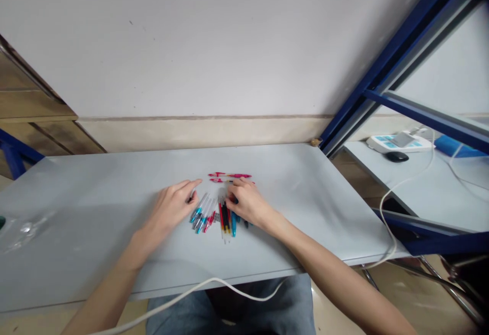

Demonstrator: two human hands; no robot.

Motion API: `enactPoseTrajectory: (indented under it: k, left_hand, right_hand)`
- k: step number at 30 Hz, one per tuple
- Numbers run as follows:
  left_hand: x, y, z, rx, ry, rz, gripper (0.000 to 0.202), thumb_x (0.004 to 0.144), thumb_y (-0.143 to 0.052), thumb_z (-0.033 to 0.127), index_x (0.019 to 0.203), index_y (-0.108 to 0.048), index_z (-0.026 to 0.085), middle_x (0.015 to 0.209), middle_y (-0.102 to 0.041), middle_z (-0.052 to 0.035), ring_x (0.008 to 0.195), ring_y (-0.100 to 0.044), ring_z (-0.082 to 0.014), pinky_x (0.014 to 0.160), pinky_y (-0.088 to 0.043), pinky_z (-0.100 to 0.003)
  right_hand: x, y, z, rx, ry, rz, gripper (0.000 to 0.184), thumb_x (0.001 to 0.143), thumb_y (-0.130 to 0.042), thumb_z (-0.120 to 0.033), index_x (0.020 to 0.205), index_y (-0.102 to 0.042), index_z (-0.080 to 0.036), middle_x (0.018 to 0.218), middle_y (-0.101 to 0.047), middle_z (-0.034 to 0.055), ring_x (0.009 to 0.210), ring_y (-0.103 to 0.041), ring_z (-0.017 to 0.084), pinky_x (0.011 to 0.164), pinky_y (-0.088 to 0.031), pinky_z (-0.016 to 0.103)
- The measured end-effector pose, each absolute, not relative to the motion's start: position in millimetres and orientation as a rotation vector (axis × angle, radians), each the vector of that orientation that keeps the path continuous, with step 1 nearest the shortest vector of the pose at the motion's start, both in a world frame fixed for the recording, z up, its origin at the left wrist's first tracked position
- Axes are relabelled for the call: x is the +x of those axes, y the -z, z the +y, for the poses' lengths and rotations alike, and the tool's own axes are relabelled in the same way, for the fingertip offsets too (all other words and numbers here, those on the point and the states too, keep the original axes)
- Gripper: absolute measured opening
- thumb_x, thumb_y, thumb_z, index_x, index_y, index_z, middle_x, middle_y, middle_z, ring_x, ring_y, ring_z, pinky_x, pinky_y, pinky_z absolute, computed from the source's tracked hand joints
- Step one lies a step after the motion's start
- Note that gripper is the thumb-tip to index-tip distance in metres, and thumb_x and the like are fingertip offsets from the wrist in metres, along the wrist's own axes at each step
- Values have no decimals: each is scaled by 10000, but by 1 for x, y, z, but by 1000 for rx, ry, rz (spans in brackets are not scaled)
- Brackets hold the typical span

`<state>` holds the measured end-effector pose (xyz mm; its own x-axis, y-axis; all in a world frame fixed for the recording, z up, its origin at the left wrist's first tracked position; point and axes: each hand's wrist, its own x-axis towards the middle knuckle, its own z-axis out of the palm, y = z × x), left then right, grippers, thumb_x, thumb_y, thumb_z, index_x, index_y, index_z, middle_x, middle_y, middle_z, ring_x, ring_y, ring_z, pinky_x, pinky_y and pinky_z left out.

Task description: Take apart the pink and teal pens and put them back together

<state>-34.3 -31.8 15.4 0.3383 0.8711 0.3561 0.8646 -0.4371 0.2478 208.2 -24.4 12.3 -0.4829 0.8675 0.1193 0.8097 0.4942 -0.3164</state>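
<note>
My left hand (173, 203) is just left of the pen parts, its index finger stretched out and its thumb apart. A small dark spot shows by the thumb, too small to name. Next to it lie several clear pen barrels (202, 213) with blue, dark and red ends. My right hand (246, 201) is over the right side of the group, fingers curled and pressed together; whatever is in them is hidden. Below its fingertips are several ink refills (225, 218) in red and black, and blue pen parts (234, 225). Red pens (231, 175) lie crosswise behind, one partly covered by the right hand.
The grey table (103, 187) meets a wall at the back. A clear plastic bag (26, 230) lies at the left. A white cable (217, 280) crosses the front edge. Beyond a blue frame (351, 80) at the right are a black mouse (396, 157) and a white device (397, 142).
</note>
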Motion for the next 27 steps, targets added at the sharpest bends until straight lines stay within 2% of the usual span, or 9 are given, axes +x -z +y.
enactPoseTrajectory:
  k: [6,10,12,15,20,23,27]
  left_hand:
    - [-11,-31,-2,2597,-1015,1468,341,886,-535,161,1165,-720,229,837,-710,-2,683,-632,-134,697,-487,-248]
    - [2,-16,14,2504,-1515,1392,298,904,-544,152,1173,-662,199,817,-692,4,669,-619,-110,750,-541,-241]
    - [3,-6,16,2491,-1624,1405,260,895,-572,159,1140,-648,201,810,-696,7,655,-625,-105,754,-559,-243]
    - [2,2,13,2478,-1635,1424,243,887,-600,166,1124,-635,206,809,-701,12,646,-638,-103,740,-572,-240]
    - [4,1,7,2459,-1642,1365,239,898,-599,162,1132,-629,198,806,-717,16,652,-663,-98,731,-581,-229]
    - [4,2,7,2429,-1611,1399,211,912,-586,183,1116,-637,202,820,-739,12,694,-707,-110,762,-591,-237]
    - [1,5,9,2368,-1615,1422,99,922,-565,190,992,-633,208,813,-739,8,711,-717,-121,753,-583,-242]
  right_hand:
    - [203,-9,-24,-1457,-99,-2510,203,981,-540,-214,828,-666,-171,925,-676,95,919,-568,248,817,-415,352]
    - [198,-8,-24,-1508,25,-2540,264,1012,-505,-268,885,-703,-149,957,-683,135,949,-572,279,833,-436,384]
    - [196,-8,-24,-1543,40,-2574,319,1025,-479,-277,865,-721,-144,963,-688,155,962,-572,296,825,-443,399]
    - [191,-8,-21,-1567,52,-2625,352,1028,-443,-238,875,-742,-132,981,-699,178,967,-580,315,806,-450,414]
    - [186,-8,-17,-1527,66,-2760,257,950,-513,-110,883,-760,-110,944,-721,171,951,-603,316,781,-456,400]
    - [186,-10,-13,-1514,63,-2775,254,948,-525,-118,862,-764,-116,941,-734,161,935,-612,301,775,-459,385]
    - [188,-12,-9,-1534,42,-2705,279,960,-502,-137,858,-761,-120,936,-741,154,936,-627,296,770,-466,376]
